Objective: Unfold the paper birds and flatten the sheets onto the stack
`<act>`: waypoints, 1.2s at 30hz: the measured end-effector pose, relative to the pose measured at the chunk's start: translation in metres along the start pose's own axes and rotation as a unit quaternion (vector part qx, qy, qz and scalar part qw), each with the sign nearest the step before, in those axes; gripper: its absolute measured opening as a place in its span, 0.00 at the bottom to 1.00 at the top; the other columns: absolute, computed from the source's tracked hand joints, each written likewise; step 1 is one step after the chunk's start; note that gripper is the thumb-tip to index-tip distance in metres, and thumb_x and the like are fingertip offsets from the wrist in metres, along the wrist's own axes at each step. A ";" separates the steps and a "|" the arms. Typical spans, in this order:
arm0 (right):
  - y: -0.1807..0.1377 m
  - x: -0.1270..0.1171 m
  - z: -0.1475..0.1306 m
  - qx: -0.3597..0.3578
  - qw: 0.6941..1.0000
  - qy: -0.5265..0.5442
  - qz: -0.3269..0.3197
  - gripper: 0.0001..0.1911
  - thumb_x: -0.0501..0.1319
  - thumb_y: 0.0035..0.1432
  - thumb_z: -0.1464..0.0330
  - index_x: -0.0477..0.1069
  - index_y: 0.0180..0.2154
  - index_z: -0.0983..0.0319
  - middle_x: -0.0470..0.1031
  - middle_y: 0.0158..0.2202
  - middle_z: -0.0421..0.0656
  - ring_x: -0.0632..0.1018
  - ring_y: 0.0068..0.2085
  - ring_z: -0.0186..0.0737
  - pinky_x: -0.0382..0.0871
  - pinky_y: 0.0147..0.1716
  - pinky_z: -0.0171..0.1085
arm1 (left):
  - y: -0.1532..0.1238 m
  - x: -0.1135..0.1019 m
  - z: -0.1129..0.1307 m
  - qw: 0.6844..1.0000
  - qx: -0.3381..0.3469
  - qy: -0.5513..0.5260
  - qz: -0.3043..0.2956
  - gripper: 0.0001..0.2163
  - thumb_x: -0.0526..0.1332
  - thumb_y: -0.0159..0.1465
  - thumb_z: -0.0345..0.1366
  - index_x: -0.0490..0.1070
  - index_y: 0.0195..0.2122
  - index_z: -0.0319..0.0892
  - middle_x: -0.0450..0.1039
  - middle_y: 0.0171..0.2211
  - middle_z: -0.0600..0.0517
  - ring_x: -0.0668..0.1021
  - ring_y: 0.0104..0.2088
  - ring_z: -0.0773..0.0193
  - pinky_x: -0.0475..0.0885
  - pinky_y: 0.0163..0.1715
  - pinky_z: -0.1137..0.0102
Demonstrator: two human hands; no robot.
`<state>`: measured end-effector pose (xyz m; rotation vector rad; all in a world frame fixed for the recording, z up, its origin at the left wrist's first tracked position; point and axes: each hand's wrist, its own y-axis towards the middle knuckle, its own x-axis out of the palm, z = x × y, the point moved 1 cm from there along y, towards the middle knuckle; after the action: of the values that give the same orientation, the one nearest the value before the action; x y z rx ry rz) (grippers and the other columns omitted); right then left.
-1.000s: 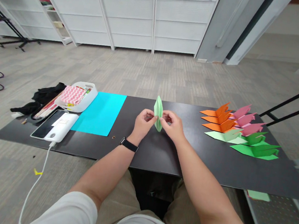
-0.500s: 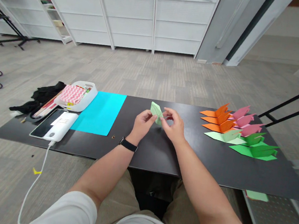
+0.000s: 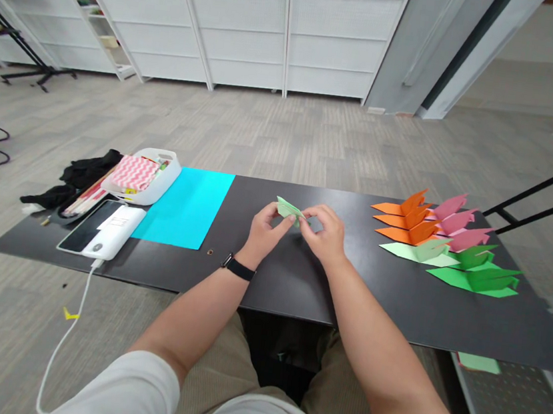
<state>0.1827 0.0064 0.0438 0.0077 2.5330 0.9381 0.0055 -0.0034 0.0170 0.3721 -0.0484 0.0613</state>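
Tilted from upright to nearly flat, small pale-green folded paper piece (image 3: pixel 287 209) is pinched between left hand (image 3: pixel 264 227) and right hand (image 3: pixel 322 234) fingertips, steadying its creases.

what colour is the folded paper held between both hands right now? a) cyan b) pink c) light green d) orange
c: the left hand and right hand both pinch a small light green folded paper just above the black table; the cyan sheet lies flat to the left, untouched.
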 end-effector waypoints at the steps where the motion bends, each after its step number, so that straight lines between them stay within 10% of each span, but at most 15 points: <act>1: 0.000 0.000 -0.001 -0.004 1.000 -0.005 0.004 0.03 0.65 0.64 0.64 0.77 0.35 0.54 0.80 0.35 0.44 0.79 0.39 0.48 0.73 0.45 0.48 | 0.000 0.000 0.000 1.000 0.003 0.000 0.002 0.13 0.73 0.65 0.47 0.81 0.43 0.44 0.83 0.44 0.47 0.83 0.46 0.58 0.76 0.56 0.62; 19: 0.002 -0.001 0.007 -0.066 0.997 -0.006 -0.037 0.06 0.66 0.64 0.68 0.78 0.43 0.54 0.80 0.41 0.44 0.79 0.44 0.49 0.71 0.48 0.47 | 0.000 -0.005 0.011 0.994 0.036 0.098 0.043 0.05 0.73 0.65 0.41 0.83 0.36 0.46 0.83 0.38 0.51 0.82 0.42 0.57 0.75 0.52 0.63; 36: 0.007 -0.014 0.019 -0.047 0.998 0.013 -0.027 0.05 0.64 0.68 0.68 0.80 0.40 0.54 0.81 0.43 0.45 0.81 0.47 0.47 0.74 0.50 0.47 | -0.002 -0.002 0.015 0.977 0.144 0.148 -0.047 0.02 0.70 0.67 0.33 0.83 0.36 0.47 0.86 0.48 0.47 0.85 0.52 0.54 0.74 0.64 0.49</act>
<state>0.2018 0.0216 0.0405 -0.1018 2.4980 1.0402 0.0028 -0.0108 0.0302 0.6503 0.2762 0.0296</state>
